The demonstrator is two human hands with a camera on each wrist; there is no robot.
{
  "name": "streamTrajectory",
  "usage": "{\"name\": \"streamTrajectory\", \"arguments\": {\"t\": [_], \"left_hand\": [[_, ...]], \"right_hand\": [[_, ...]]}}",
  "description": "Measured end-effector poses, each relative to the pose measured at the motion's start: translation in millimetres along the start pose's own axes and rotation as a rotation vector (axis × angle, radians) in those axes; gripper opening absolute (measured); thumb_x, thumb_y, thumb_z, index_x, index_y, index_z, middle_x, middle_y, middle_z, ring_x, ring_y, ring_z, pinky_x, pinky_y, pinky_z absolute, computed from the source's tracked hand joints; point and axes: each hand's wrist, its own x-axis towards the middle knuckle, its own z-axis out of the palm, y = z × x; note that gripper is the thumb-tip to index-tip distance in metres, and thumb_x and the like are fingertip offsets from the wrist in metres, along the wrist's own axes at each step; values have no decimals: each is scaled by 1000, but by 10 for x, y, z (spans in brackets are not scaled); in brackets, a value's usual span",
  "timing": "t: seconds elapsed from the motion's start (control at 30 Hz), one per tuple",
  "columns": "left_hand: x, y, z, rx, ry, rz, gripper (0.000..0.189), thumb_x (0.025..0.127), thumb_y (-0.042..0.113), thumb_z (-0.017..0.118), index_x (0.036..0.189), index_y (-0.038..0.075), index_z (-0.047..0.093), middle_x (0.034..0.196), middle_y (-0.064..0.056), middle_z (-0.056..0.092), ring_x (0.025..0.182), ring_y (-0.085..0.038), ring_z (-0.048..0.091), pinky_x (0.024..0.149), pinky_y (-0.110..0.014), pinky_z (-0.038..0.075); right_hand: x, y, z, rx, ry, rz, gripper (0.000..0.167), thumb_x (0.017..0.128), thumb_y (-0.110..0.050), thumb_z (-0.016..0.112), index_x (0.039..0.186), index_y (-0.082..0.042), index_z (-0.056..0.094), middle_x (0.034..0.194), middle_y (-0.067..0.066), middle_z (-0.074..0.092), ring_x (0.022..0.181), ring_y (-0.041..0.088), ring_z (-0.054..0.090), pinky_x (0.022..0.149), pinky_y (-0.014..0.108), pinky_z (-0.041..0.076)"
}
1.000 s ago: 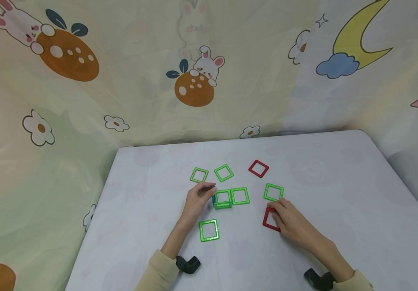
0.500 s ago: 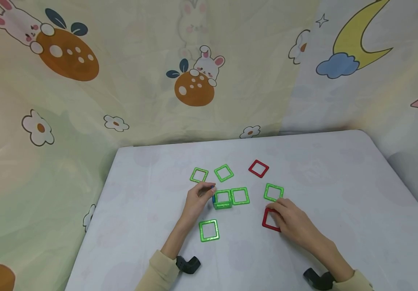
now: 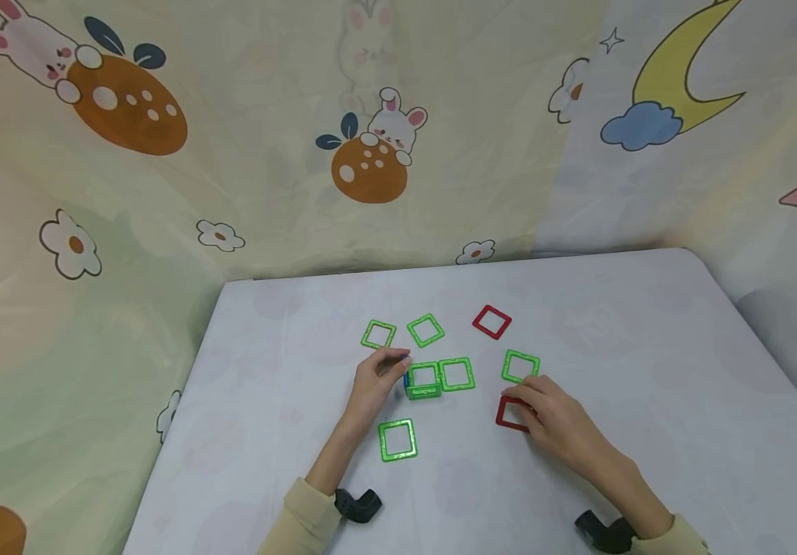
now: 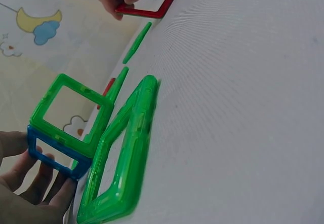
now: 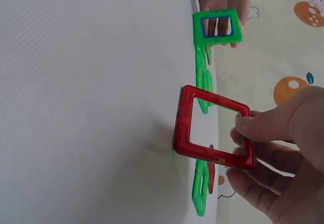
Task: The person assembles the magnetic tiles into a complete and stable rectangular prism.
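In the head view my left hand (image 3: 374, 378) is at the left side of a small boxlike build of square frame tiles. Its thumb and fingers grip a blue square tile (image 4: 31, 140), which meets a green square tile (image 4: 104, 125) at the edge. One green tile (image 3: 471, 373) lies flat against the build's right side. My right hand (image 3: 558, 416) pinches a red square tile (image 5: 183, 120) by one edge, between thumb and fingers. That red tile is held tilted, apart from the build. Fingers partly cover both gripped tiles in the head view.
A loose green tile (image 3: 412, 438) lies in front of the build. Behind are two green tiles, one at the left (image 3: 367, 332) and another green tile (image 3: 438, 324) beside it, and a red tile (image 3: 479, 314). Another green tile (image 3: 505, 364) lies just beyond my right hand.
My right hand has shifted slightly left with the red tile, which now shows at a different tilt. The left hand and the build have stayed in place.
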Motion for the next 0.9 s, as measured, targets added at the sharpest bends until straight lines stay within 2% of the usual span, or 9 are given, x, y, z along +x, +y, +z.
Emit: {"name": "streamTrajectory", "arguments": {"t": [0.27, 0.6, 0.8, 0.9], "left_hand": [[18, -8, -3, -1, 5, -11, 39, 99, 33, 70, 130, 9, 67, 133, -5, 65, 134, -20, 57, 115, -41, 44], [24, 17, 2, -15, 16, -20, 36, 99, 26, 71, 129, 7, 66, 133, -7, 65, 132, -23, 58, 113, -45, 46], [1, 107, 18, -15, 13, -43, 35, 100, 16, 67, 130, -1, 64, 136, -17, 63, 132, -29, 57, 113, -48, 46], [-6, 112, 22, -14, 18, -38, 35, 100, 16, 67, 130, -2, 64, 135, -16, 64, 132, -29, 57, 112, -48, 46]], "right_hand": [[33, -33, -13, -10, 2, -19, 37, 71, 9, 87, 102, -9, 78, 96, -1, 67, 88, 13, 59, 70, 30, 61], [92, -82, -28, -4, -19, -18, 36, 72, 6, 88, 102, -11, 79, 94, -4, 67, 86, 11, 60, 71, 29, 61], [126, -102, -2, -7, -22, -16, 33, 72, 5, 90, 99, -11, 80, 95, -1, 69, 86, 12, 63, 73, 31, 62], [149, -110, 9, -8, -3, -43, 33, 71, 5, 90, 97, -12, 80, 93, -2, 69, 85, 12, 63, 72, 30, 62]]}}
